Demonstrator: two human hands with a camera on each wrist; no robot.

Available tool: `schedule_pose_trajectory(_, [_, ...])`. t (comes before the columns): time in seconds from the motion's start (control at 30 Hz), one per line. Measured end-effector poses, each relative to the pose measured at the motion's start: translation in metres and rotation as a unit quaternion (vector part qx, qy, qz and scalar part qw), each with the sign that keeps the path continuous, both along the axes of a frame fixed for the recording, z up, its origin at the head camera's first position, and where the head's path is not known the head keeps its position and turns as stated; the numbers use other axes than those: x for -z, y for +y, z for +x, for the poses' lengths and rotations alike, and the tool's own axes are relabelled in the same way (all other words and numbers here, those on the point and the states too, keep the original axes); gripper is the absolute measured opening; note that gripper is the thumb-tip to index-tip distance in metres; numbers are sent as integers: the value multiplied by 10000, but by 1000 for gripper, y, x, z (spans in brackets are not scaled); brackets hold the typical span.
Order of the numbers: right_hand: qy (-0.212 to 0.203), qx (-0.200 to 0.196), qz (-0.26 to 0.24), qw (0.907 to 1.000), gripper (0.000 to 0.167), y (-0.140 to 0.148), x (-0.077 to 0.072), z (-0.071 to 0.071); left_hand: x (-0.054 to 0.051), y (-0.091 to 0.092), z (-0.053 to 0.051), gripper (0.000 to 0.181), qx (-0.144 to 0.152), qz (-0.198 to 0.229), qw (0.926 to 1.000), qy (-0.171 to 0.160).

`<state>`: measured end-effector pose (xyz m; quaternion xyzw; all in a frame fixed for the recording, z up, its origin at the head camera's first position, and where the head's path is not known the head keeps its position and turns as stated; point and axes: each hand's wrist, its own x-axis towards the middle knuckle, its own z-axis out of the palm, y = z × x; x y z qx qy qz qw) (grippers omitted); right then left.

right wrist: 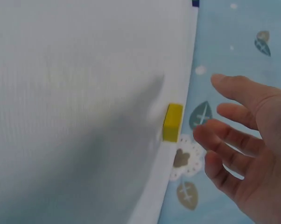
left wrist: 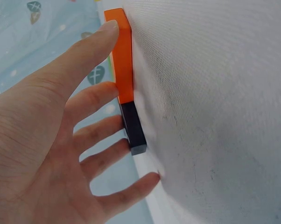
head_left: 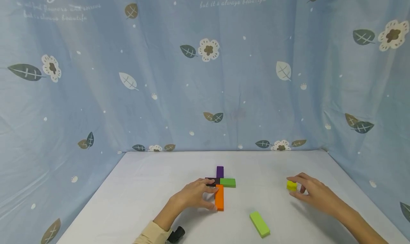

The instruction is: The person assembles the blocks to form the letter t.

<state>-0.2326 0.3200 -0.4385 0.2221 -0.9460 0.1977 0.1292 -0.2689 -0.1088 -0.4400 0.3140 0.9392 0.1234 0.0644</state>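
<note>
My left hand point(head_left: 194, 195) rests along the side of an orange block point(head_left: 220, 198), fingers spread, thumb and forefinger touching it. Its other fingers reach to a black block point(left wrist: 133, 126). The orange and black blocks meet a green block point(head_left: 228, 182) and a purple block point(head_left: 220, 171) in a cross-like layout on the white table. Over on the right, my right hand point(head_left: 315, 193) hovers by a yellow block point(head_left: 292, 186), fingers loosely bent. In the right wrist view a gap shows between that hand and the yellow block.
A lime-green block point(head_left: 259, 224) lies slantwise near the front of the white table point(head_left: 144, 201). Blue cloth point(head_left: 173, 105) printed with leaves and flowers hangs around the back and sides. A black object point(head_left: 176, 234) sits by the left wrist.
</note>
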Motion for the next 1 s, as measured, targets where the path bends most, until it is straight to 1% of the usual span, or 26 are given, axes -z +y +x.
schedule_pose_trajectory(0.17, [-102,498,150,9986,45,9,4,-6,0,0,1,69,-7,-16,10000,21])
schedule_pose_trajectory(0.37, [-247,813,344,9958,47,18,8,-12,-2,0,2,69,-7,-6,10000,8])
schedule_pose_trajectory(0.53, [-440,915,431,9939,50,24,7,-14,-2,0,2,70,-8,10,10000,17])
schedule_pose_trajectory(0.77, [-758,867,488,9921,48,29,6,-18,1,0,1,70,-27,-17,10000,17])
schedule_pose_trajectory(0.87, [-826,837,519,9917,46,30,8,-19,1,0,1,70,-36,-13,10000,13])
schedule_pose_trajectory(1.0, [-794,831,586,9916,44,30,11,-21,0,0,1,70,-65,-17,10000,1])
